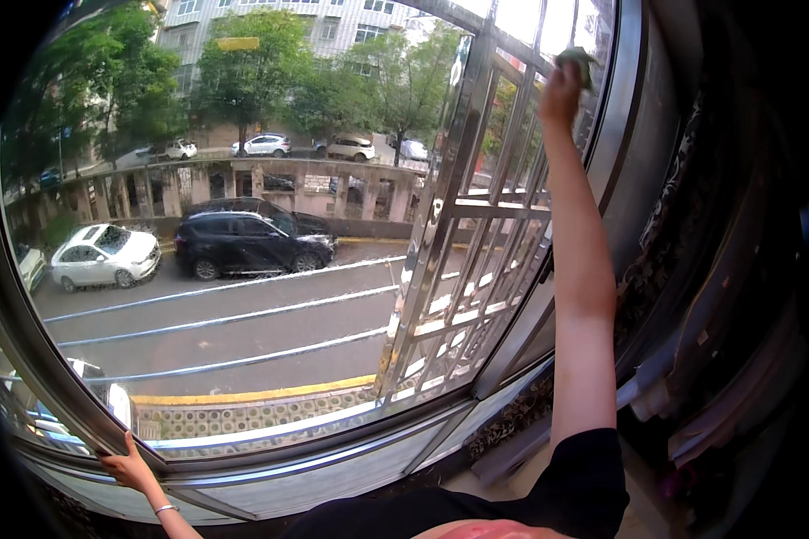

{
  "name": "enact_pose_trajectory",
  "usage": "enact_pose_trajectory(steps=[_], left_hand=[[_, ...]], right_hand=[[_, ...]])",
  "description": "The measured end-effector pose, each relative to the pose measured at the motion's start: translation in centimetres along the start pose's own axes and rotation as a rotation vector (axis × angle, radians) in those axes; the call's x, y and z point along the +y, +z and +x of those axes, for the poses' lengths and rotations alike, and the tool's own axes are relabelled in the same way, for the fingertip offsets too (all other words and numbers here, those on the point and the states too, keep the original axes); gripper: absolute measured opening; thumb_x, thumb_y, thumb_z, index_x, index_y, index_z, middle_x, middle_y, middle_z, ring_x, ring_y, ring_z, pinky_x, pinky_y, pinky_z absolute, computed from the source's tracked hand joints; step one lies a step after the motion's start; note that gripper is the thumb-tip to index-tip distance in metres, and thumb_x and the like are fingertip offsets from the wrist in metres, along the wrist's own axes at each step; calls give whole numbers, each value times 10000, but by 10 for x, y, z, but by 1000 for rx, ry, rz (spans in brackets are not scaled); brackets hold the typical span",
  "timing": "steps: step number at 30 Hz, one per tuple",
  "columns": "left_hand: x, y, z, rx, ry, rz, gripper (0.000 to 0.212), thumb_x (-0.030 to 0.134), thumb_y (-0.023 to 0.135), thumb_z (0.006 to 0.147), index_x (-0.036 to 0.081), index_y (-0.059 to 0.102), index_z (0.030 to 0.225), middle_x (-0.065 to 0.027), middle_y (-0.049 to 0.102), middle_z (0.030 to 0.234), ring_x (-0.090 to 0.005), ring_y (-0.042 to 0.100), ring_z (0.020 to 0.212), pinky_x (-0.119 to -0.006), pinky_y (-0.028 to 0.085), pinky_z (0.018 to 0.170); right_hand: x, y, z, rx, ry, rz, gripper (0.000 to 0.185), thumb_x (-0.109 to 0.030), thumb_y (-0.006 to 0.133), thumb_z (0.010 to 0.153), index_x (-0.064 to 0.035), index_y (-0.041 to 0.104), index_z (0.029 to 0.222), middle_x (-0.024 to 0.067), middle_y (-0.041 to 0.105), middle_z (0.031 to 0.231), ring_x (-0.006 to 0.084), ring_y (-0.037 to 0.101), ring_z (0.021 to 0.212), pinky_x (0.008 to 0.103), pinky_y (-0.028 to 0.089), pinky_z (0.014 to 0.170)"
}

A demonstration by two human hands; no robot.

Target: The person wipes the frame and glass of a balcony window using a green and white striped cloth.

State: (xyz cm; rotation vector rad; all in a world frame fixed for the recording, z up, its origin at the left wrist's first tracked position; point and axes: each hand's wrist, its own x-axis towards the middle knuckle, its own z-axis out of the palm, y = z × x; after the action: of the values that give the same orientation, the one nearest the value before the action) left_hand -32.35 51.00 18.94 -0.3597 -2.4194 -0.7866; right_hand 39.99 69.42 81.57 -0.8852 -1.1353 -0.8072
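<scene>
Raised at the upper right, my right hand [562,94] holds a dark green cloth [578,64] against the window glass [310,215], near the metal side frame [623,114]. The cloth is bunched and slightly blurred. At the lower left, my left hand [129,466] grips the metal window frame [81,397] near its bottom corner, with the thumb pointing up along it. A bracelet [167,509] sits on the left wrist. Part of the left hand's fingers is hidden by the frame.
Beyond the glass stand a metal security grille [438,215] and horizontal rails [243,320]. Parked cars, a road and trees lie outside. A patterned curtain [671,182] and other fabrics hang at the right. Below the pane runs the window's bottom rail [310,448].
</scene>
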Motion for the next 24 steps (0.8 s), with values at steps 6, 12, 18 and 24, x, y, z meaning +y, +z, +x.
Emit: enact_pose_trajectory(steps=[6,12,18,24], left_hand=[[-2,-9,4,16,-8,9,1018,771,536,729,-20,366,1348,-178,508,1263,-352,548,1103,-513,477,828],[5,-24,2,-26,-34,-7,1013,777,528,729,22,340,1377,-169,487,1302,-332,507,1169,-537,443,871],[23,-38,-7,11,4,-75,929,722,587,733,8,415,1302,-180,550,1213,-360,552,1103,-536,456,835],[15,-54,0,-114,-36,-41,1058,753,598,686,-18,352,1367,-198,509,1291,-339,490,1210,-502,428,899]], right_hand=[[-241,67,-80,-26,-892,204,197,-152,509,860,-103,634,1005,93,609,1109,242,557,996,394,497,800],[-343,57,-289,-361,-1170,490,333,-177,549,847,-234,623,1166,-27,547,1320,213,415,1307,422,254,1151],[-307,39,-323,-568,-1290,753,304,-136,665,780,-239,663,1066,-55,547,1330,136,425,1311,416,243,1175],[-239,44,-206,-333,-1278,531,369,-55,635,799,-316,664,1057,-115,607,1237,118,501,1244,345,389,1092]])
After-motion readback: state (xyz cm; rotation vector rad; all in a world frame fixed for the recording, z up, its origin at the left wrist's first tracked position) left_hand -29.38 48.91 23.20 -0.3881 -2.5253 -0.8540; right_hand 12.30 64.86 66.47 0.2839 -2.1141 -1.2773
